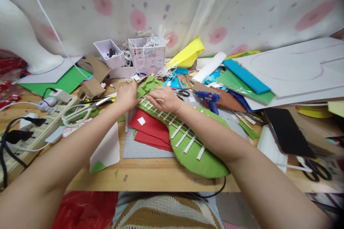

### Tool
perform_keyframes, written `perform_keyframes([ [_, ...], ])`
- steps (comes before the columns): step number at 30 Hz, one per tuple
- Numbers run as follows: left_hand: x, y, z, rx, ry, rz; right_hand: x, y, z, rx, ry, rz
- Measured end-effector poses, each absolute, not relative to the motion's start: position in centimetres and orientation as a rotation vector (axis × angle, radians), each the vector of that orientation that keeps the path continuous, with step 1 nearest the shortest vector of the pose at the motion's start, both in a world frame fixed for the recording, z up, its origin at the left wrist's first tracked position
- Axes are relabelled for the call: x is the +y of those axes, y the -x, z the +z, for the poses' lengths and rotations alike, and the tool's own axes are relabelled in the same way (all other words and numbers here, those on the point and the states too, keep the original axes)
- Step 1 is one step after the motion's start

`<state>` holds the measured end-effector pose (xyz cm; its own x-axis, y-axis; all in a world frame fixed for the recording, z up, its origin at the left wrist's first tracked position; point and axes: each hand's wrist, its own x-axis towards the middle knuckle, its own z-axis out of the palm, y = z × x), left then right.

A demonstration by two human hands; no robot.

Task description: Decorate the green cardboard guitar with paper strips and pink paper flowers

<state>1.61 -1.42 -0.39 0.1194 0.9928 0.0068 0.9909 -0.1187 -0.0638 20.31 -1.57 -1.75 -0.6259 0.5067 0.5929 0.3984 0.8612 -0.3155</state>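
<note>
A green paper lute [185, 143] lies slantwise across the work surface, its round body near the front edge and its neck pointing away to the left. White strips cross it like frets, with thin strings running along it. At the far end of the neck, my left hand [127, 96] is closed on the green paper head [150, 84]. My right hand [165, 99] has its fingers curled over the neck just beside it; its fingertips are partly hidden. Beneath the neck lie red sheets [153, 132] with a small white scrap [141, 121] on top.
A blue glue gun [209, 100] stands right of the lute. Scissors [77, 114] and a power strip [53, 118] lie left. White boxes [147, 59] with string are behind. A black phone [287, 132], black-handled scissors [317, 170] and white board [295, 68] occupy the right.
</note>
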Motion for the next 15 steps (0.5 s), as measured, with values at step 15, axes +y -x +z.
perform_keyframes([
  [15,-1.29,-2.20,-0.11,-1.984,2.287,0.150,-0.99,-20.89,-1.73,-2.049,0.878,0.400],
])
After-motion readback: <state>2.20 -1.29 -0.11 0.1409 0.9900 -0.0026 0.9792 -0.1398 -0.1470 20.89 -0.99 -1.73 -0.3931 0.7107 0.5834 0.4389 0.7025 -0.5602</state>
